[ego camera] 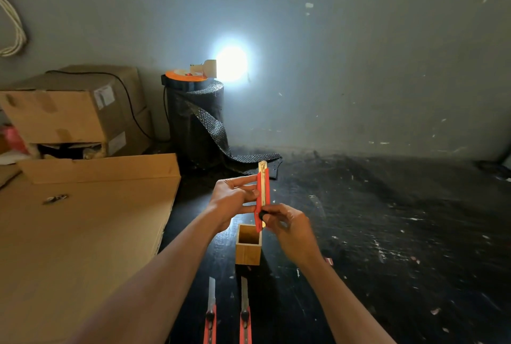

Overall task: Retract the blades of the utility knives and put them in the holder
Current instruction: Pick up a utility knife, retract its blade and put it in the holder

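- A dim room: grey wall across the top of the frame, a dark scuffed floor filling the lower right, and a bright light spot on the wall at upper centre.
- At the left edge, stacked cardboard boxes stand against the wall; below them a flat cardboard sheet covers the lower left of the frame.
- Just right of the boxes, a dark roll of bubble wrap stands upright, with an orange-topped item on it.
- At centre, the left hand pinches the upper part of a red utility knife between thumb and fingers.
- The knife is held nearly upright, above the floor, with a short piece of blade showing at its top end.
- The right hand grips the knife's lower end, thumb on the black slider.
- Directly under both hands, a square wooden holder stands on the floor, open top up; the knife's lower tip sits over its right rim.
- At bottom centre, two more red knives lie side by side on the floor, the left knife and the right knife, both with blades out, pointing towards the holder.
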Action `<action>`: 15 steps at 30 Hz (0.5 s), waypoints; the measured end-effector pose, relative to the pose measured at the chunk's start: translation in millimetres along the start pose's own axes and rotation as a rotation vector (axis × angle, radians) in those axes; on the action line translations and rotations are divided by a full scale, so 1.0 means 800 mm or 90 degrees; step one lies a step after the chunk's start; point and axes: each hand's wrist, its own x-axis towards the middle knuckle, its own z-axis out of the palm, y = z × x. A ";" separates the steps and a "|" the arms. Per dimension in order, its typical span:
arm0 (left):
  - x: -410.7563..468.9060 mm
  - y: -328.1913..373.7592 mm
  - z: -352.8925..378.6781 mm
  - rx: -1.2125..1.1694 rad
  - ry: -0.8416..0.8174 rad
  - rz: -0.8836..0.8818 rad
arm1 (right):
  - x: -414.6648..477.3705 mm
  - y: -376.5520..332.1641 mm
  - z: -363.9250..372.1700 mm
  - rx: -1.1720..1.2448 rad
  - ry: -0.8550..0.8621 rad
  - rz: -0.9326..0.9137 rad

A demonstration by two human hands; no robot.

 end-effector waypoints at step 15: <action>0.004 0.002 0.006 0.013 -0.009 0.018 | -0.003 -0.011 -0.005 -0.044 0.028 0.001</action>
